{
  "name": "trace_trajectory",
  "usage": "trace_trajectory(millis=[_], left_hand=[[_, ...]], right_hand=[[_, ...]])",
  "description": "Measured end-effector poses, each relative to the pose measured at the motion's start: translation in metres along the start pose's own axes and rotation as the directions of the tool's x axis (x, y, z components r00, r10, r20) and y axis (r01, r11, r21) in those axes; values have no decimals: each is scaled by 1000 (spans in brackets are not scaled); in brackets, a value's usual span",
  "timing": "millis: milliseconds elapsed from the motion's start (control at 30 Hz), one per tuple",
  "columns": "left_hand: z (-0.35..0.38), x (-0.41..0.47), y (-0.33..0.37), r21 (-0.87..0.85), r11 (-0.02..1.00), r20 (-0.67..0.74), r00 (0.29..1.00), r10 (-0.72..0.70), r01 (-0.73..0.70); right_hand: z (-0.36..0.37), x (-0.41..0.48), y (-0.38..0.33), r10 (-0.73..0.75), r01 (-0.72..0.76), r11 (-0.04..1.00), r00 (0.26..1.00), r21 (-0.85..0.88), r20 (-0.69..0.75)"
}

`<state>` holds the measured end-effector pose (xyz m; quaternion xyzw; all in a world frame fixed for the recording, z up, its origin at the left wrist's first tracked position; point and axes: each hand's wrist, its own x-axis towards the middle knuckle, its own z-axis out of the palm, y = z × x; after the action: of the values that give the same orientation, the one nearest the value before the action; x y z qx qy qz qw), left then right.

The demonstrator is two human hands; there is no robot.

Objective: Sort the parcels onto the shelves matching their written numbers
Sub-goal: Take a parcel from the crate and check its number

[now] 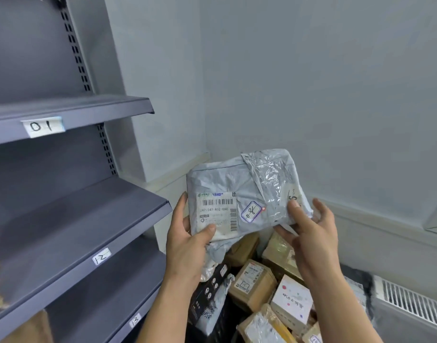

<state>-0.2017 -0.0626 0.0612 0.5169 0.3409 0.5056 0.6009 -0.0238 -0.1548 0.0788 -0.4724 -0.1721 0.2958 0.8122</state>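
L hand point(187, 246): thumb + fingers clamped on lower-left corner of grey parcel point(232, 179). Parcel mid-air, rt of shelf unit point(76, 219), over box pile point(254, 283), handwritten sticker point(251, 211) facing up. R hand point(314, 233): curled round rt edge, thumb on top.

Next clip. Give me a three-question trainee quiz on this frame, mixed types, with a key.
1. True or false: the left hand and the right hand both hold the grey parcel.
2. Which number is written on the highest shelf label in view? A) 13 B) 01 C) 12
3. Fill in: the pile of boxes lies ____ the held parcel.
Key: 1 true; 2 B; 3 below.
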Motion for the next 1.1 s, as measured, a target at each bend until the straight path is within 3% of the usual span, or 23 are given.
trace_trajectory(millis=[233, 433, 600, 733, 1100], left_hand=[[-25, -14, -8, 80, 996, -45, 998, 33, -29], [-42, -39, -22, 183, 982, -103, 993, 66, -46], [-59, -62, -10, 352, 934, -137, 984, 113, -58], [-65, -90, -3, 387, 921, -214, 966, 142, -49], [-53, -199, -4, 331, 944, -619, 752, 226, -12]], right_hand=[[-14, -35, 11, -1, 16, 969, 998, -245, 59], [-25, -63, 24, 60, -38, 951, 996, -307, 61], [-21, -74, 27, 101, -38, 938, 981, -345, 166], [-22, -79, 27, 132, -40, 935, 961, -353, 241], [-40, -111, 12, 253, -13, 916, 795, -402, 551]])
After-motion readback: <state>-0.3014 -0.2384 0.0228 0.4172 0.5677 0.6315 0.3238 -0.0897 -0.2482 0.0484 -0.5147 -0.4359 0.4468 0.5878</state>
